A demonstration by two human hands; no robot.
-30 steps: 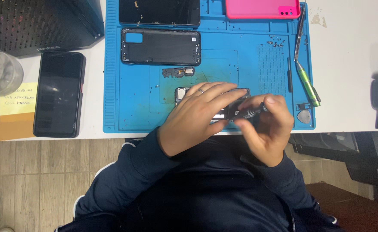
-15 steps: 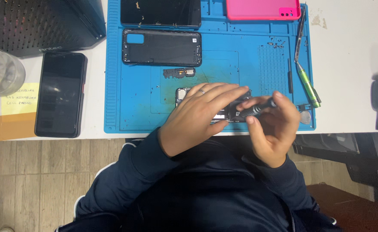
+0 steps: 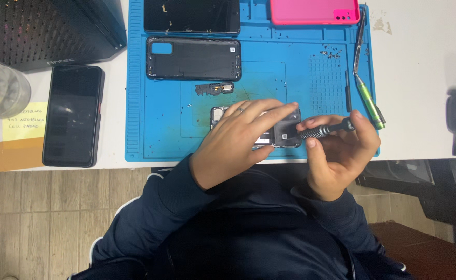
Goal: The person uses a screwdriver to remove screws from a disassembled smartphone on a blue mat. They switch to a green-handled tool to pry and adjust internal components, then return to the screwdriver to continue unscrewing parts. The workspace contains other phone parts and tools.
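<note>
Opened phone [image 3: 285, 132] under left hand [image 3: 238, 140] on blue mat [image 3: 160, 129].
Right hand [image 3: 337, 155] fingers clamped on screwdriver [image 3: 324, 129], tip at the phone's dark, exposed inside.

White table [image 3: 420, 62]: blue mat [image 3: 160, 129], black phone [image 3: 72, 115], yellow note [image 3: 23, 122].

Left hand [image 3: 238, 142] laid flat, fingers spread, pressed on opened phone [image 3: 285, 134]. Right hand [image 3: 337, 153] curled just right of phone, screwdriver [image 3: 324, 129] pinched between thumb and fingertips. Forearms bent inward.
</note>
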